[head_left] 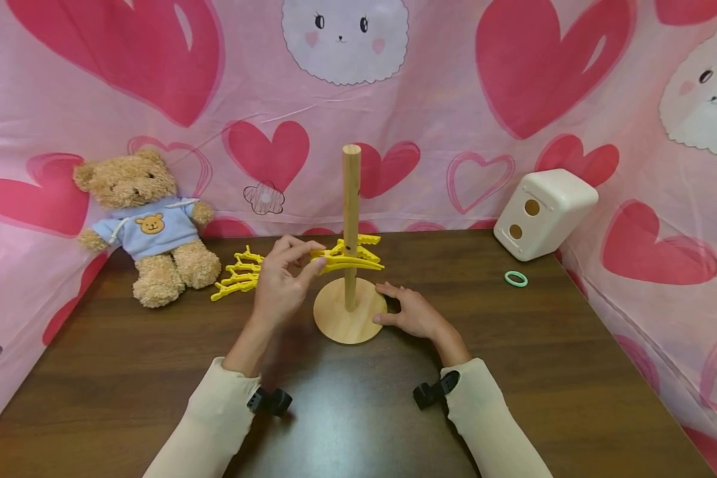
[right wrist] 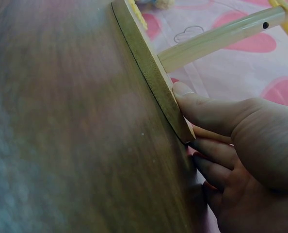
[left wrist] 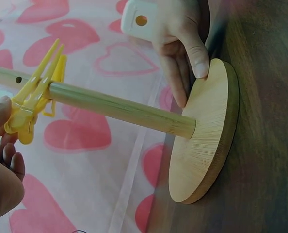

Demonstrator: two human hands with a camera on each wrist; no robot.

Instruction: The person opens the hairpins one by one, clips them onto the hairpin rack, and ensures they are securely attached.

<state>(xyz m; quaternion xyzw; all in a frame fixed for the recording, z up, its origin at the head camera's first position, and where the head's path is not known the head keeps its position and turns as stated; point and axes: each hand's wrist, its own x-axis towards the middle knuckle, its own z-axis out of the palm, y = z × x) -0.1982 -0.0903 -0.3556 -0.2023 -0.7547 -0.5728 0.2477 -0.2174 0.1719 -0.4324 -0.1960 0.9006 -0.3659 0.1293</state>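
A wooden stand has an upright post [head_left: 350, 199] on a round base [head_left: 334, 315]. My left hand [head_left: 282, 275] pinches a yellow plastic clip [left wrist: 30, 109] that looks like a hair clip, its long prongs reaching across the post at about mid-height. My right hand [head_left: 415, 313] holds the base at its right edge, thumb on top and fingers along the rim, as the right wrist view shows. Several more yellow clips [head_left: 239, 275] lie on the table to the left, partly hidden behind my left hand.
A teddy bear [head_left: 146, 226] in a blue top sits at the back left of the dark wooden table [head_left: 358, 405]. A white box [head_left: 546, 212] with two round holes leans at the back right. In front of it lies a small green ring [head_left: 516, 279].
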